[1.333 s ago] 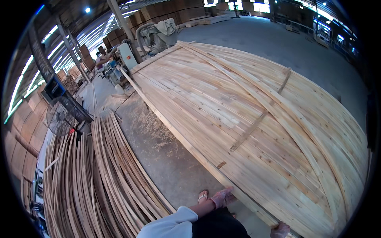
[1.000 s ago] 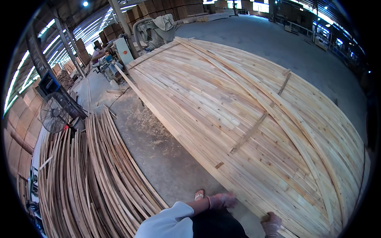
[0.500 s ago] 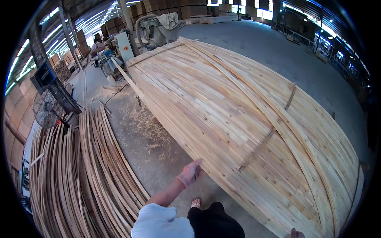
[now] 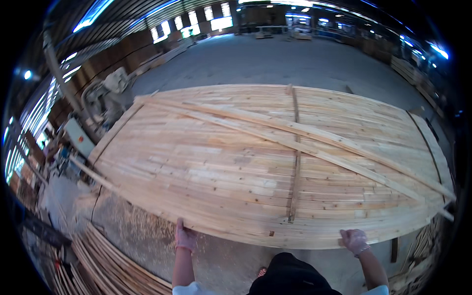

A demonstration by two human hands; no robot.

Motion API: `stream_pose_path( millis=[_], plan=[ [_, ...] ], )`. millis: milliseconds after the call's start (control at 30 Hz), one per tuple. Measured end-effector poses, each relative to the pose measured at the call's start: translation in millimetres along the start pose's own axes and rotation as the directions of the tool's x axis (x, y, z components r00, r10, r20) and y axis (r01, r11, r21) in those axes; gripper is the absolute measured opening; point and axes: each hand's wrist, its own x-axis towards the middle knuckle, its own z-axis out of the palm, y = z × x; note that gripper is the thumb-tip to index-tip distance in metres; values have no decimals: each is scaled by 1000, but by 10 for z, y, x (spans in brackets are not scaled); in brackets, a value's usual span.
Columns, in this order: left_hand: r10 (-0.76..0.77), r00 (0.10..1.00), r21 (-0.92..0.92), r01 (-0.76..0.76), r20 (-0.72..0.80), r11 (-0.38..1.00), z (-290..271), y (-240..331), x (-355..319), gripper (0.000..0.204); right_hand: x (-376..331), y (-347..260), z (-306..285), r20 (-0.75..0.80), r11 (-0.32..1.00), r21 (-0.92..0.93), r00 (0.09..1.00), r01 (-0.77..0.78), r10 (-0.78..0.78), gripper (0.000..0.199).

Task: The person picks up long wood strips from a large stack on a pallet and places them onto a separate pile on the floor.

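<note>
A long, pale wooden strip [image 4: 105,183] runs along the near edge of a wide layer of planks [image 4: 211,162], its left end sticking out past the corner. My left hand [image 4: 186,239], in a thin pinkish glove, grips that near edge with its thumb on top; the other fingers are mostly hidden beneath. Farther right, my right hand [image 4: 356,241], gloved too, is closed over the same edge with the fingers curled. Two loose long boards [image 4: 314,132] lie slantwise across the planks. A narrow dark crosspiece [image 4: 297,162] crosses them near the middle.
Long thin strips [image 4: 118,263] are piled on the floor at lower left, beside scattered wood shavings [image 4: 140,221]. A grey machine [image 4: 105,96] and a pale control cabinet [image 4: 78,137] stand beyond the left end. More wood pieces [image 4: 418,255] lie at lower right.
My view has swung to the right, so the planks now lie crosswise before me. My right hand, barely visible at the lower edge before, now shows fully on the near edge.
</note>
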Motion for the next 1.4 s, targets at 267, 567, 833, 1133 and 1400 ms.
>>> stream_pose_path(
  millis=[267,567,833,1133,1400],
  plan=[
    [-658,656,438,502,369,746,-202,-1382,-748,41,469,-1598,66,479,957,289,861,31,-173,54],
    [-680,606,815,90,412,573,60,-2222,-876,46,425,-2141,27,277,823,431,814,370,-510,44],
    [-393,919,432,345,25,833,-286,-973,-395,44,160,-718,-270,596,999,23,802,30,-38,57],
    [-952,115,-946,-130,284,-297,-105,-1465,-870,55,364,-1840,144,515,910,414,820,15,-248,51],
    [-659,574,806,-586,485,82,71,-2171,-887,30,510,-2373,-81,224,746,458,749,483,-623,53]
  ],
)
